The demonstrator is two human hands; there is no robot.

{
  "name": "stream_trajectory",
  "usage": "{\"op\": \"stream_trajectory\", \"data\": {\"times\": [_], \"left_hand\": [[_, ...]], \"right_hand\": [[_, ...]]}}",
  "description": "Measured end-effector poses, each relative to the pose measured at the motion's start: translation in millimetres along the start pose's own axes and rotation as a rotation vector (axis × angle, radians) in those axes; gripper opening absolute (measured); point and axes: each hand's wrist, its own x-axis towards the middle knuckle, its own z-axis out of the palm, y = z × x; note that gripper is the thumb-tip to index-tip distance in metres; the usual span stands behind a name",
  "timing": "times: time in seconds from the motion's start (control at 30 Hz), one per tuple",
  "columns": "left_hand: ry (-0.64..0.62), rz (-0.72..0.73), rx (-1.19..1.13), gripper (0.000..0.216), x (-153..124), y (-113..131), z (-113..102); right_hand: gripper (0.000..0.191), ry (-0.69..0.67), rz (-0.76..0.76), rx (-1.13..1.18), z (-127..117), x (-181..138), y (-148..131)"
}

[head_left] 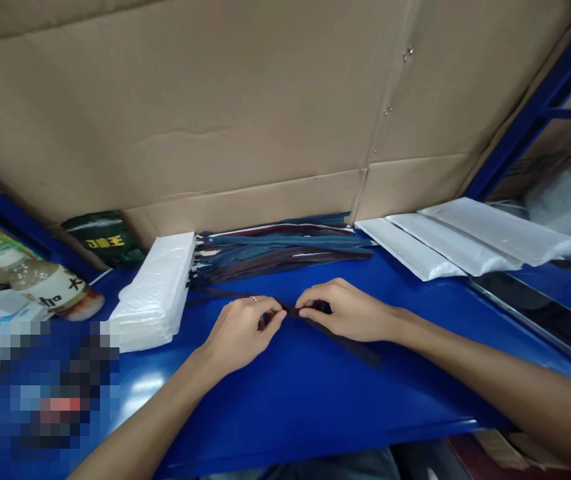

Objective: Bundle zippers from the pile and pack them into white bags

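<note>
A dark brown flat strip, perhaps a zipper or ribbon, runs between my two hands over the blue tabletop. My left hand, with a ring on one finger, pinches it between thumb and fingertips. Close beside, my right hand pinches the same strip, and its loose end trails down to the right, blurred. Another length of it stretches left behind my left hand. Beyond my hands lies a bundle of blue, brown and dark red strips.
Left stands a stack of white plastic packets, with a bottle and a dark green bag past it. White padded packets and a phone lie right. A cardboard wall closes the back; blue frame posts flank it.
</note>
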Motion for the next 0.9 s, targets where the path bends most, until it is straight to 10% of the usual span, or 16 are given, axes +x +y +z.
{"op": "stream_trajectory", "data": {"times": [0.17,0.9], "left_hand": [[0.161,0.105,0.036,0.025,2,-6,-2],[0.056,0.071,-0.243,0.018,5,0,8]], "right_hand": [[0.02,-0.011,-0.085,-0.042,-10,0,8],[0.018,0.119,-0.157,-0.259,9,-1,1]]}}
